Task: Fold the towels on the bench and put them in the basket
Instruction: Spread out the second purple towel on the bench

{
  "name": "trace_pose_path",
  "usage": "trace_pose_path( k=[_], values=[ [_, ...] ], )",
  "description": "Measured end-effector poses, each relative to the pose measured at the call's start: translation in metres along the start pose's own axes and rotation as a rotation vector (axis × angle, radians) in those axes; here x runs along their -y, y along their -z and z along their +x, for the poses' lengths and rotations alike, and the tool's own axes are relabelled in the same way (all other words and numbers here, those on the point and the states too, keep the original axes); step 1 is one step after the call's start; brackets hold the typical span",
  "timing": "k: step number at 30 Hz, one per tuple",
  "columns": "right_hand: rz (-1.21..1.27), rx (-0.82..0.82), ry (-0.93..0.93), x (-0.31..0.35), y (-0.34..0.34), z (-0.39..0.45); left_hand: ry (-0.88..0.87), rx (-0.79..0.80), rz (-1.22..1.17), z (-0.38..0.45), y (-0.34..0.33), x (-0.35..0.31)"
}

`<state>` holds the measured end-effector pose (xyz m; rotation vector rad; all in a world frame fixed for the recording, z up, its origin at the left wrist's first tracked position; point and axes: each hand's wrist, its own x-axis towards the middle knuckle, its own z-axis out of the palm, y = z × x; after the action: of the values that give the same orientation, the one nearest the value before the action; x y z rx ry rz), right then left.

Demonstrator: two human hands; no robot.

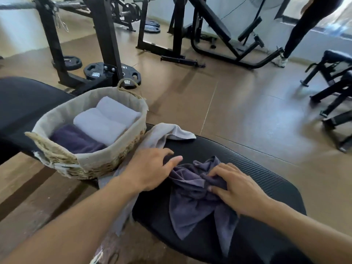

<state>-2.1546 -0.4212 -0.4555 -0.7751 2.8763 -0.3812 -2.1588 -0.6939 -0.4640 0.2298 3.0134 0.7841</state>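
Note:
A crumpled dark purple towel [192, 202] lies on the black padded bench [247, 168]. My right hand [234, 187] grips a bunched part of it, fingers curled into the cloth. My left hand [150, 168] hovers at the towel's left edge with fingers stretched out, fingertips near the cloth. A light grey towel [152, 138] lies unfolded under my left arm, draped off the bench's left side. The woven basket [62, 155] with a cloth liner stands to the left, holding two folded pale towels [106, 119] and one folded dark purple towel [76, 140].
A second black bench pad [22, 103] lies behind the basket. Weight plates [112, 72] and black rack frames [106, 35] stand on the brown floor beyond. Another bench [335, 88] is at the right. A person's leg [301, 29] is at the far right.

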Motion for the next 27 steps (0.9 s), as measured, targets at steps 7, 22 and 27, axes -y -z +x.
trace_pose_path(
  k=[7,22,27],
  values=[
    [0.383,-0.099,-0.073,0.001,0.019,-0.012,-0.372,0.056,-0.076,-0.007,-0.019,-0.03],
    [0.475,-0.655,-0.5,-0.066,0.065,-0.052,-0.202,-0.272,-0.341,0.014,-0.025,-0.035],
    [0.527,-0.731,-0.556,-0.079,0.068,-0.062,-0.183,-0.267,-0.317,0.015,-0.032,-0.039]
  ],
)
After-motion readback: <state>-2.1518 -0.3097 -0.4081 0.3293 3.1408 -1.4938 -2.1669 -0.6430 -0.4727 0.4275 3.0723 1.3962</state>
